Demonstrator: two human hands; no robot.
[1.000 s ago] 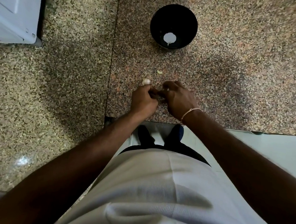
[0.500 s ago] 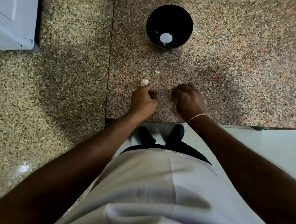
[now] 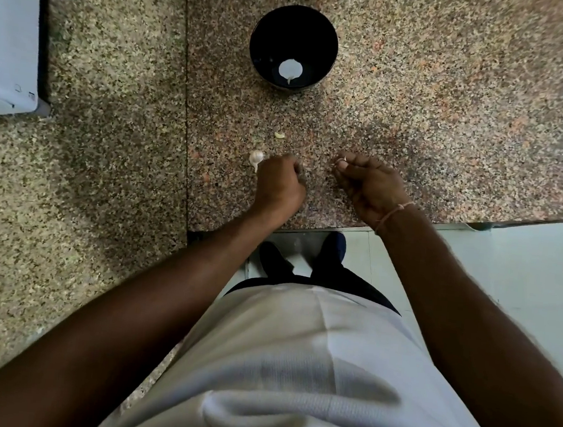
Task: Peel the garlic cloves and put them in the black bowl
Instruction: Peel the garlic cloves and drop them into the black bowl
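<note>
A person stands at a speckled granite countertop [image 3: 422,89] of pink, grey and black flecks, a dark seam running down its left part; pale floor tiles [image 3: 525,271] and dark shoes [image 3: 333,249] show below its front edge. A white appliance corner [image 3: 8,32] sits at far left. The round black bowl [image 3: 293,47] stands at the back of the counter, a bright pale patch on its bottom; whether that is garlic or glare cannot be told. A small peeled garlic clove [image 3: 279,135] lies between bowl and hands. The left hand [image 3: 281,185] is curled into a fist beside an unpeeled white garlic clove [image 3: 256,157]. The right hand [image 3: 368,187], well apart, pinches a whitish scrap [image 3: 345,159] at its fingertips.
</note>
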